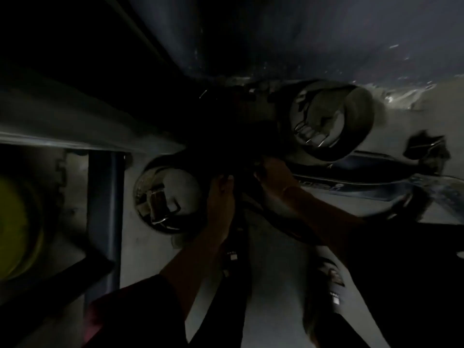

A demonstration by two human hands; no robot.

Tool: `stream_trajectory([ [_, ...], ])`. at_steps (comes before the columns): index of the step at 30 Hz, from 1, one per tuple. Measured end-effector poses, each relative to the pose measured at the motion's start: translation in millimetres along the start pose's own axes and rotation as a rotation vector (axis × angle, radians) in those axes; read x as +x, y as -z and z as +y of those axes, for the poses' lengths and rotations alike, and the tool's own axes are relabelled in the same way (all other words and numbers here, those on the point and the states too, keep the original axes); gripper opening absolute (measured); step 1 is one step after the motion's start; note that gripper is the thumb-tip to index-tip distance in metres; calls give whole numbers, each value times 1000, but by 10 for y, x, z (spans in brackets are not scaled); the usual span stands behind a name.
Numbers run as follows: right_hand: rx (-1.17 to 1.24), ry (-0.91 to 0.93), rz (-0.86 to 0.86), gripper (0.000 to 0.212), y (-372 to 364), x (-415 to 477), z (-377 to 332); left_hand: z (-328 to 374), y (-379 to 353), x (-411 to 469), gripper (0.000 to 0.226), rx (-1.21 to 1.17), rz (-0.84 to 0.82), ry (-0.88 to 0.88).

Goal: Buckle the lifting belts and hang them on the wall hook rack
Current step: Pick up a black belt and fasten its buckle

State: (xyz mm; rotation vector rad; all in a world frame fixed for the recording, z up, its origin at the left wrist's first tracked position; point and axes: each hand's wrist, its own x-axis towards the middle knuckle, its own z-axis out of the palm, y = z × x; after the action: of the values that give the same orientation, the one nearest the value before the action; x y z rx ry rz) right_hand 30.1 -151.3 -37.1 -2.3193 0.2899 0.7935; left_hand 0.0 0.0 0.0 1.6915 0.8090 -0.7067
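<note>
Dark belt [238, 229]: black strap, centre of view, running from the two hands down toward the bottom edge; small pale tags along its length. Upper end lost in shadow where the hands meet.

Left hand [221, 194]: fingers curled around the strap's upper part, forearm in a dark reddish sleeve [140, 305] rising from lower left.

Right hand [273, 174]: closed on the same dark strap end, just beside the left hand; what it pinches is too dim to tell.

Left coil [163, 197]: belt rolled into a loop with a metal buckle, against the pale wall [276, 259], just left of the left hand.

Right coil [329, 119]: second rolled belt with metal buckle, above and right of the hands.

Blue belt [351, 177]: lies stretched out to the right of the right hand, pale lettering, illegible.

Hook [426, 146]: dark fitting on the wall, far right.

Blue post [105, 209]: upright, left of the left coil.

Yellow disc [15, 229]: blurred, far left edge.
</note>
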Motion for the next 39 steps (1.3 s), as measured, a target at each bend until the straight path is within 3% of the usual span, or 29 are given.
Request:
stream_trajectory([
  [3,-39,-58,32,39,-312,269,134,-241,31,312,53,-74,-29,74],
  [9,-276,-113,62,41,-602,485,261,-457,39,590,44,-35,-79,66],
  [12,-253,-140,66,26,-651,432,207,-428,-2,519,41,-39,-90,82],
  [14,-299,-61,161,15,-720,254,183,-384,-40,405,34,-57,-108,93],
  [16,-354,-56,147,35,-765,50,259,-334,-86,248,26,-64,-132,120],
  [19,-413,-165,-41,60,-720,-106,445,-340,-149,107,39,-25,-187,109],
  [25,-388,-91,-46,34,-647,32,598,-457,-286,224,42,21,-205,89],
  [33,-183,-99,93,27,23,-452,308,-228,-336,-270,36,27,-173,64],
  [39,28,-76,150,30,1177,-1211,-193,391,-411,-1083,54,-59,-172,21],
])
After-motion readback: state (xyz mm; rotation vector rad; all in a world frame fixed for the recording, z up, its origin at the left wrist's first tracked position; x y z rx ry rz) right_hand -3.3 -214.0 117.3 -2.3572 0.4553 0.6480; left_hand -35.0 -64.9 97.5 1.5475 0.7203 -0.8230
